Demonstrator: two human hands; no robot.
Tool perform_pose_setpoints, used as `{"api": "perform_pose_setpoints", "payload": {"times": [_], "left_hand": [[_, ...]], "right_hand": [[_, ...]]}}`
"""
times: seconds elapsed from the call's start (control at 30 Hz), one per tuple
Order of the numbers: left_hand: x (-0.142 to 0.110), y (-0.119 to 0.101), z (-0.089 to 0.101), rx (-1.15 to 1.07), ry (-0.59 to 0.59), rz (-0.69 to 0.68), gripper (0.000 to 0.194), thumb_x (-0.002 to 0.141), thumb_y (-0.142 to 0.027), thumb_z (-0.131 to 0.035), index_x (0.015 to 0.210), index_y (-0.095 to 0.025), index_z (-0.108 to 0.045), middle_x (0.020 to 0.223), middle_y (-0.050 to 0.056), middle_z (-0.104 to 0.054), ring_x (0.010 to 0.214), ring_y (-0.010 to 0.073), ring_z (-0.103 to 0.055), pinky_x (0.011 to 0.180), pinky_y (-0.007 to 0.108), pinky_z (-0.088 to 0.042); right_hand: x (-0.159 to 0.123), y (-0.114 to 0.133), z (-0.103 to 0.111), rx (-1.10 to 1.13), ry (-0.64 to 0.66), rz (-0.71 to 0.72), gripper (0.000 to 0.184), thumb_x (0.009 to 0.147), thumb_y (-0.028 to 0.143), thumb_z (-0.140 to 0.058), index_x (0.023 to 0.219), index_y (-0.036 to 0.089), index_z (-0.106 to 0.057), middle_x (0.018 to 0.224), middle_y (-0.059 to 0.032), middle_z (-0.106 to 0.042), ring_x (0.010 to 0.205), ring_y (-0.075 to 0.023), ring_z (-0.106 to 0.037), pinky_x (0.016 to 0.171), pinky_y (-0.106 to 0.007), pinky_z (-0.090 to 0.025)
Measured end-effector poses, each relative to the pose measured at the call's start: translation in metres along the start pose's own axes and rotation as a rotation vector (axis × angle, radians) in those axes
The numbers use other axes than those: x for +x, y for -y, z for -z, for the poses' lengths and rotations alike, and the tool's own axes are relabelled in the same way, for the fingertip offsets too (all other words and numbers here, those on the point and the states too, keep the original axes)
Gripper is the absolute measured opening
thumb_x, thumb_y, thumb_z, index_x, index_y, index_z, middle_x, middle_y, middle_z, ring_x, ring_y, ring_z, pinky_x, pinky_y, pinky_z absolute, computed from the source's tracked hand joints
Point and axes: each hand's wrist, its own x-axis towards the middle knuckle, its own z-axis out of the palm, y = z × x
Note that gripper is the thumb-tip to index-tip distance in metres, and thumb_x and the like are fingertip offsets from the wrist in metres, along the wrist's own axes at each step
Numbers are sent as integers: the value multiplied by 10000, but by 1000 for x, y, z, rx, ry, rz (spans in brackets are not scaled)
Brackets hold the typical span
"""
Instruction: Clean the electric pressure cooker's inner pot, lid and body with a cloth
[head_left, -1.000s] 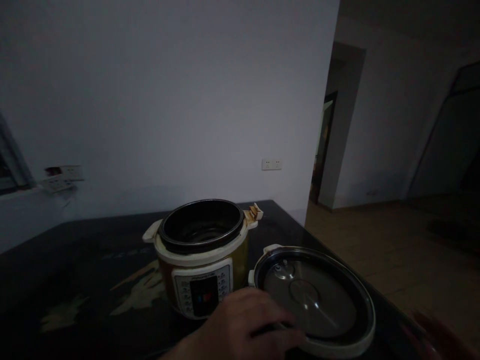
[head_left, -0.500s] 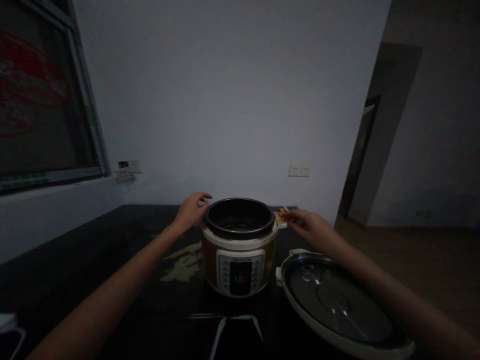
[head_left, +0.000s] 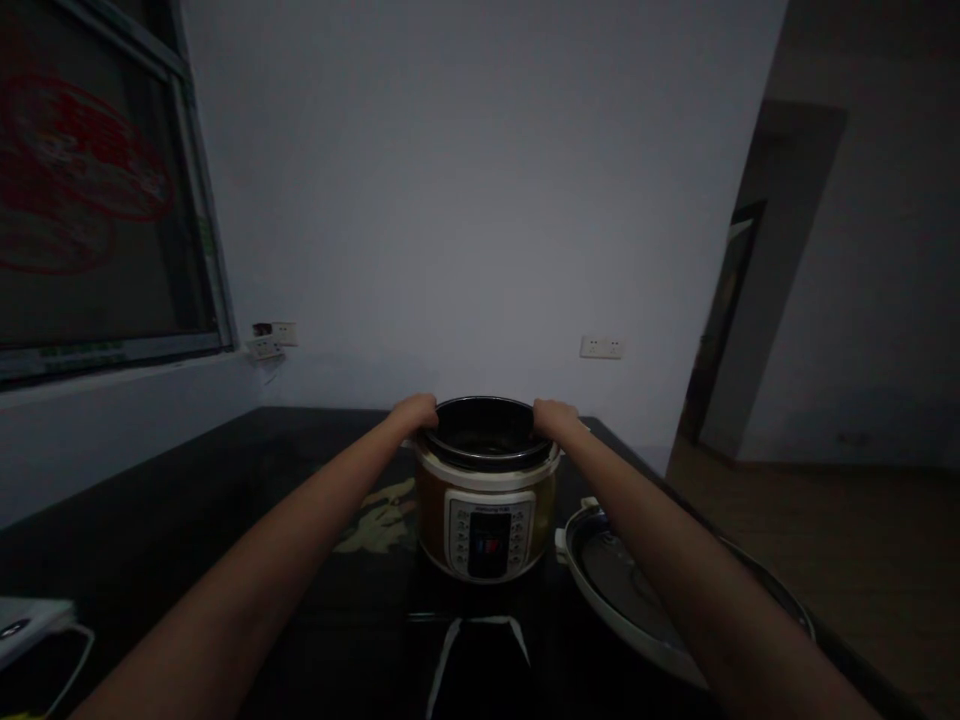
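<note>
An electric pressure cooker (head_left: pixel 435 510) with a white control panel stands on the dark table, its top uncovered. Inside it sits a dark inner pot (head_left: pixel 484 460) with a shiny rim. My left hand (head_left: pixel 415 411) grips the pot's rim on the left, fingers curled over the edge. On the opposite side my right hand (head_left: pixel 556 415) holds the rim in the same way, with its fingertips inside the pot. To the right lies the cooker's lid (head_left: pixel 626 590), underside up, partly covered by my right forearm.
The dark table (head_left: pixel 300 460) meets a pale wall with sockets (head_left: pixel 602 347). A white device with a cable (head_left: pixel 34 622) lies at the lower left. A pale patch (head_left: pixel 379 520) marks the tabletop beside the cooker. A window (head_left: pixel 90 190) is at the left.
Both hands have moved inward from beside the cooker and closed on the inner pot's rim. My right hand has left the cooker's side handle. The view has shifted slightly.
</note>
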Motion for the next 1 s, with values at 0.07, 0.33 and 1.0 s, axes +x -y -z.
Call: {"api": "perform_pose_setpoints", "payload": {"times": [0.07, 0.33, 1.0], "left_hand": [[-1, -3, 1, 14, 36, 14, 324, 889, -330, -575, 1169, -166, -559, 1162, 85, -592, 982, 212, -608, 812, 413, -527], [-8, -4, 8, 5, 51, 23, 337, 890, -332, -572, 1185, -169, -550, 1187, 89, -581, 1005, 220, -600, 828, 425, -521], [-31, 3, 99, -451, -434, -173, 311, 858, -217, -581, 1154, -138, -530, 1052, 78, -619, 893, 194, -610, 765, 375, -517]], "right_hand": [[1, 0, -3, 3, -3, -17, 346, 899, 350, -568, 1193, 170, -546, 1202, -87, -570, 1019, -217, -590, 850, -435, -507], [4, -8, -5, 45, -18, -15, 343, 901, 350, -566, 1194, 174, -545, 1204, -86, -568, 1015, -214, -590, 846, -430, -509], [-15, -33, 85, 419, -317, 60, 345, 849, 275, -608, 1174, 167, -560, 1045, -81, -642, 875, -204, -636, 754, -396, -533]]}}
